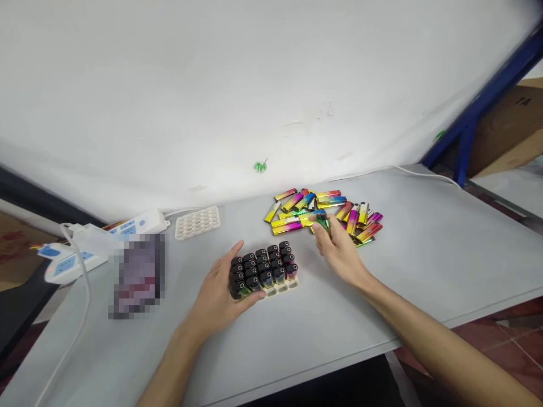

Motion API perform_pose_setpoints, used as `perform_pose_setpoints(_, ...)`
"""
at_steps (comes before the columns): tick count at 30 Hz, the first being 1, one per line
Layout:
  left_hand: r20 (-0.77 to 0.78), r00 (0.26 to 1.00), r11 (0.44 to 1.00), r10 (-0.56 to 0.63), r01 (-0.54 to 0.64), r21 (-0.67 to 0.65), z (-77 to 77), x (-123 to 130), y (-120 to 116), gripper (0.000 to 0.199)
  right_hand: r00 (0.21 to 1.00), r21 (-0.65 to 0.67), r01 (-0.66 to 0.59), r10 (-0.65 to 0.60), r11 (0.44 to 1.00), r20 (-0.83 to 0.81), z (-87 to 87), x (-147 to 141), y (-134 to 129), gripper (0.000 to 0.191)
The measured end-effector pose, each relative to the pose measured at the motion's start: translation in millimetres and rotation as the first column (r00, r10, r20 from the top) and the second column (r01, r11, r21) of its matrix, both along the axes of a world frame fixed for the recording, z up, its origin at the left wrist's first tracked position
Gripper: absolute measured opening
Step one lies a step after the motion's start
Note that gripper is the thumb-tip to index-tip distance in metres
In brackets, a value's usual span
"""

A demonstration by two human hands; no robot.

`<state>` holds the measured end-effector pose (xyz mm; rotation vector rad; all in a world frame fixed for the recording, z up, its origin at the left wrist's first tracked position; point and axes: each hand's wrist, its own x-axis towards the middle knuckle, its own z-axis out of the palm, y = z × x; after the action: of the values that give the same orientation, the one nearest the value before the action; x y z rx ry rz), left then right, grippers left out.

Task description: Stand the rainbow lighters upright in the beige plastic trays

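My left hand (218, 294) curls round the left end of a white holed tray (283, 290), thumb along the near side, fingers along the far side. Several lighters (263, 265) stand upright in it, black tops facing up; a few holes at the near right hold nothing. My right hand (337, 249) is closed on a green lighter (323, 222) with a dark end, above the near edge of a loose pile of shiny multicoloured lighters (292, 225). My fingers partly cover that lighter.
A second white holed tray (198, 222) lies at the back left. White power strips (139, 227) with a cable (87, 288) and a pixelated dark object (139, 277) are on the left. A white wall rises behind the grey table (424, 237); a blue frame (466, 135) stands right.
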<state>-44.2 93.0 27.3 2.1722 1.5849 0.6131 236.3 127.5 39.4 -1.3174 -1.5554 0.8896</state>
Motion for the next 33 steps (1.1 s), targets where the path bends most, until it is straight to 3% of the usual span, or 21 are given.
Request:
perform_pose_setpoints(6,-0.003,1.000,1.000,-0.004,0.004,0.007,-1.6,-1,0,0.097,0.990,-0.059,-0.118,0.112,0.991,-0.091,0.2,-2,-1,0.036)
perform_pose_setpoints(12,-0.005,1.000,1.000,-0.010,0.010,0.010,-1.9,-2,1,0.098,0.984,-0.169,-0.125,0.100,0.978,-0.148,-5.4,-7,-1,0.063)
perform_pose_setpoints(21,0.000,1.000,1.000,0.002,-0.002,0.003,-2.3,0,2,0.096,0.928,-0.260,-0.184,0.080,0.948,-0.364,-12.7,-7,3,0.056)
perform_pose_setpoints(27,-0.003,1.000,1.000,0.007,-0.007,0.002,-1.5,0,1,0.096,0.914,-0.322,-0.171,0.027,0.931,-0.405,-14.1,-9,6,0.060)
perform_pose_setpoints(33,0.000,1.000,1.000,0.006,-0.006,0.003,-1.1,0,1,0.095,0.909,-0.295,-0.208,0.073,0.932,-0.411,-16.0,-10,4,0.056)
